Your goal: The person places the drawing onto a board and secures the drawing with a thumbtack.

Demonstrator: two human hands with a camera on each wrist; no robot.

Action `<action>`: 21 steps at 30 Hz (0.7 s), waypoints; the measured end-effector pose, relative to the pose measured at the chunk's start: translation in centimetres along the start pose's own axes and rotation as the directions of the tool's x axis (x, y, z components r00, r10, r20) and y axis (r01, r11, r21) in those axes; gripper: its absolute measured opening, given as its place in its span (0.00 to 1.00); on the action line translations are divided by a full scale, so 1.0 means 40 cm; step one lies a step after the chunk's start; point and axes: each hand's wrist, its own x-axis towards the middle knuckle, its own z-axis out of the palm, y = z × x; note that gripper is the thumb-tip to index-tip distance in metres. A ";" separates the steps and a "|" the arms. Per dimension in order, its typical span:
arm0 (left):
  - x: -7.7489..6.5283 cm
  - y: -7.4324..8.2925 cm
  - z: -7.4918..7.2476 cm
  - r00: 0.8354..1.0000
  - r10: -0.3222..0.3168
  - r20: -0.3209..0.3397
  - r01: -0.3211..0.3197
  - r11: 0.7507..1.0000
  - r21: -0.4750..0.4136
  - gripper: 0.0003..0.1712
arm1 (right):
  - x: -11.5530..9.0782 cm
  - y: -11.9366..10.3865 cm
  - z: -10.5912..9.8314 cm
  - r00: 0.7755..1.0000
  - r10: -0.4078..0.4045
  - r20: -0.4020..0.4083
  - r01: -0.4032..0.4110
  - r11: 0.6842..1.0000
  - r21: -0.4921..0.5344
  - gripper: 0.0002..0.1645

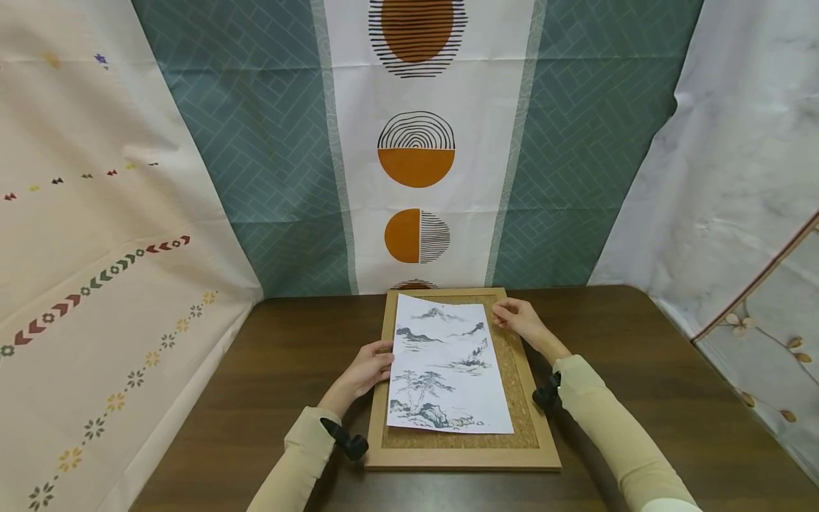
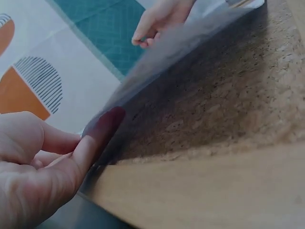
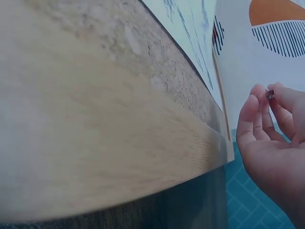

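A white sheet of paper [image 1: 441, 363] with a printed ink landscape lies slightly tilted over a wood-framed cork board [image 1: 470, 459]. My left hand [image 1: 367, 370] pinches the sheet's left edge between thumb and fingers. In the left wrist view that hand [image 2: 43, 167] has fingertips under the paper [image 2: 157, 62], and the sheet stands raised from the cork [image 2: 214, 86]. Beside the board's upper right, my right hand [image 1: 518, 320] is clear of the paper. Between its thumb and fingertips it pinches a small, round-ended metallic pin [image 3: 270, 94].
The board rests on a dark brown table [image 1: 301, 355], its top near the hanging patterned cloth [image 1: 275, 178]. Pale cloths drape at the left [image 1: 128, 320] and right [image 1: 723, 178]. A black strap device sits on each wrist.
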 end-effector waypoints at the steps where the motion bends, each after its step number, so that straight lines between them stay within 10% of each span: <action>1: 0.000 0.001 0.003 1.000 -0.005 -0.011 0.005 1.000 0.009 0.27 | 0.001 0.001 0.000 1.000 0.000 -0.001 0.000 1.000 -0.006 0.25; 21: 0.011 0.025 0.052 0.992 0.015 -0.122 0.029 0.938 0.345 0.26 | 0.006 0.003 0.010 1.000 0.012 0.003 -0.012 0.999 -0.046 0.23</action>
